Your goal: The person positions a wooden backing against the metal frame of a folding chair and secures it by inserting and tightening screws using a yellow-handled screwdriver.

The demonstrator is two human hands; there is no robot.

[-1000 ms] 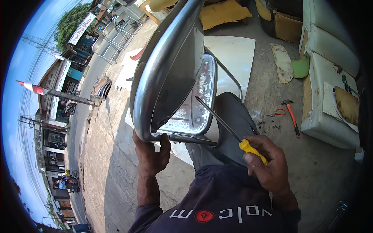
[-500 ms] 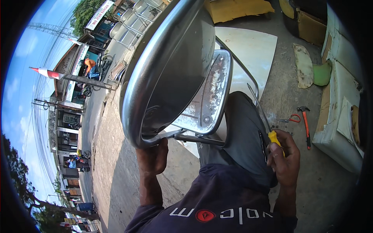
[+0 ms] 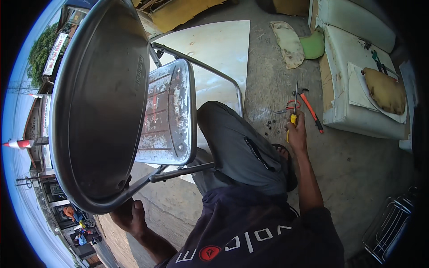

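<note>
A metal folding chair (image 3: 100, 102) with a rusty white seat pan (image 3: 167, 116) is tipped on its side in front of me. My left hand (image 3: 129, 216) grips the rim of its curved backrest at the lower left. My right hand (image 3: 297, 131) is stretched out to the concrete floor and holds a yellow-handled screwdriver (image 3: 293, 119), its shaft pointing away from me. The hand sits right beside red-handled scissors (image 3: 289, 106) and an orange-handled hammer (image 3: 311, 110). My bent knee in grey trousers (image 3: 237, 143) lies between the chair and that hand.
Small dark screws (image 3: 268, 126) lie on the floor near the scissors. A white board (image 3: 214, 53) lies behind the chair. White cushions (image 3: 353, 67) carry a brown round pad (image 3: 385, 90); a green pad (image 3: 313, 44) and a wire rack (image 3: 389, 228) are nearby.
My right hand has drawn the screwdriver away from the chair's seat and lowered it to the floor beside the scissors and hammer. My left hand keeps its grip on the chair.
</note>
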